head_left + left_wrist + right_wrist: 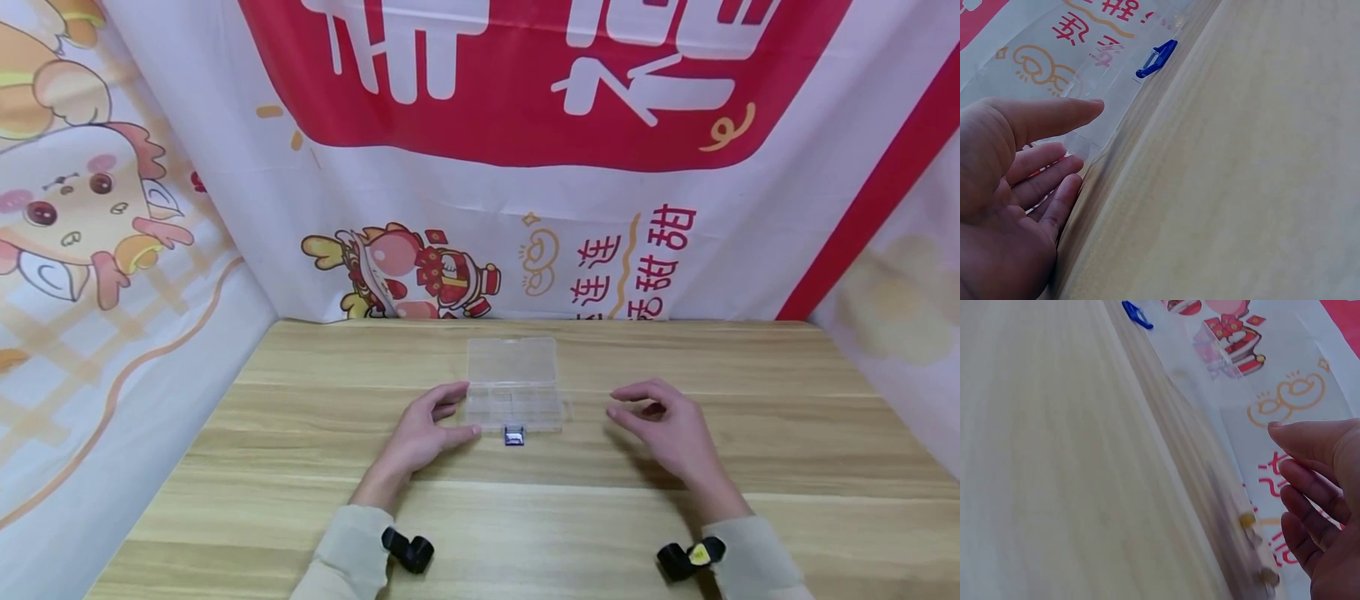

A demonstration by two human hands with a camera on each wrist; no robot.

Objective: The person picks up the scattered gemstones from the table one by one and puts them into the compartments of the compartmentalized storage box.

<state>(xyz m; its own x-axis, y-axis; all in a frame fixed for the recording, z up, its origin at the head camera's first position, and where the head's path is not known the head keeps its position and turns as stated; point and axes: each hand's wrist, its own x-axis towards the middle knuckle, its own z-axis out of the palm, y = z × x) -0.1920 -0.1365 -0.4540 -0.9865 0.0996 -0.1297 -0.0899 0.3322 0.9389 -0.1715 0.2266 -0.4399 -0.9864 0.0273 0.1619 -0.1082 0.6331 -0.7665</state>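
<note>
A clear plastic compartment box [513,408] lies on the table with its lid [512,360] raised back. Its dividers show faintly, and I can make out nothing inside. At the middle of its front edge is a small blue latch [514,436], also in the left wrist view as a blue clip [1156,59]. My left hand [423,427] is at the box's left side, thumb by the front left corner and fingertips along the left edge, loosely spread. To the right of the box, apart from it, my right hand [666,425] hovers with fingers loosely bent, holding nothing.
The box rests on a wood-grain table [510,533]. A white cloth with red and cartoon prints [487,192] hangs behind the far edge. Printed cloth also covers the left side [150,358] and right side [892,358]. Some small blurred bits [1247,520] appear in the right wrist view.
</note>
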